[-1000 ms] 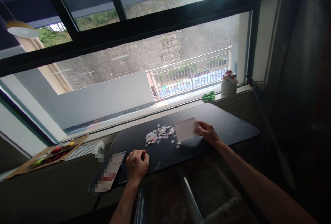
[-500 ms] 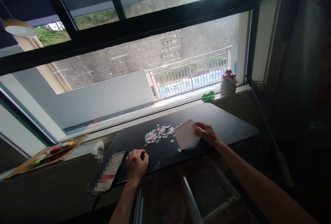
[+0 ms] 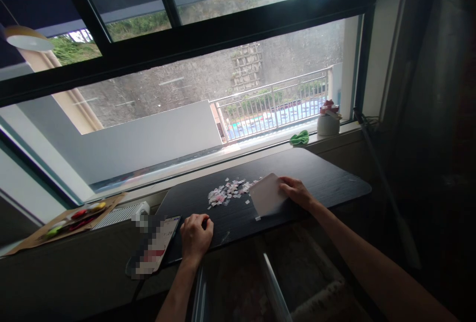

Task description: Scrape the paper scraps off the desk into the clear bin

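My right hand (image 3: 295,191) grips the right edge of a pale rectangular card (image 3: 267,194), which is tilted over the dark table (image 3: 316,176). Just left of the card spreads a pile of small paper scraps (image 3: 226,192), mostly white with some pink. One loose scrap (image 3: 258,218) lies by the card's lower edge. My left hand (image 3: 197,235) rests at the table's near edge in a loose fist, with nothing visible in it. Beside it on the left is a phone (image 3: 161,245), its screen partly blurred out.
A green cloth (image 3: 299,137) and a white jar with a red top (image 3: 328,123) stand on the window sill. At far left, brown paper (image 3: 28,241) carries several colourful items. A long pole (image 3: 386,188) leans at right. The large window lies beyond the table.
The card has shifted very slightly in my right hand. My left hand stays in place.
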Motion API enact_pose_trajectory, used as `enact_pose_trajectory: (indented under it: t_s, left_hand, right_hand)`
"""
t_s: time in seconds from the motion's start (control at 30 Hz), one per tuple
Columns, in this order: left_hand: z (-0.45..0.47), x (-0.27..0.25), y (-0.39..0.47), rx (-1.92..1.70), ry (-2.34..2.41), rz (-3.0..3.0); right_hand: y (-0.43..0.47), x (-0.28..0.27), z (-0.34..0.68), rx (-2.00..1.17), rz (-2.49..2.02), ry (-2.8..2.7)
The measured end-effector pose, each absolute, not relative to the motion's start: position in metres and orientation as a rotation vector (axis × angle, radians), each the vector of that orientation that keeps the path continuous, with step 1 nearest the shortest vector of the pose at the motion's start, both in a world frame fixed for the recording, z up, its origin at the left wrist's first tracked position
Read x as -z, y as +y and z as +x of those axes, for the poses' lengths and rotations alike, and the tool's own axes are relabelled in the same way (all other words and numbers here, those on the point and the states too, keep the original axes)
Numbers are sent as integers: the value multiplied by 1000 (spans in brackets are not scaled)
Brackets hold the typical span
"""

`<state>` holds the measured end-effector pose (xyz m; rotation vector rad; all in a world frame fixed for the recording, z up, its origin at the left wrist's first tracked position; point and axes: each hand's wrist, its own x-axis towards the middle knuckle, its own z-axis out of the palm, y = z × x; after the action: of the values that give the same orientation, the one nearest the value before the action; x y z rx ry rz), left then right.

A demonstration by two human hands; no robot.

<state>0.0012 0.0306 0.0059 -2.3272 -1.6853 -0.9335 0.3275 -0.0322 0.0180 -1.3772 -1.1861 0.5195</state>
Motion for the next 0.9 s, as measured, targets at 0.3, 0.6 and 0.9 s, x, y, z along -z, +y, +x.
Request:
enact_pose_trajectory:
  t_s: [0.3, 0.6, 0.9]
  left_hand:
    - [1, -7, 30, 920, -1699, -2336]
    - [0, -6, 31, 917, -1691, -2335]
    - [1, -6, 31, 914, -1714, -2336]
  right_hand:
    - [-31, -16, 325, -596, -1317, -1182]
    - [-33, -18, 327, -599, -1352, -1262]
    - [-34, -18, 328, -629, -1361, -1218]
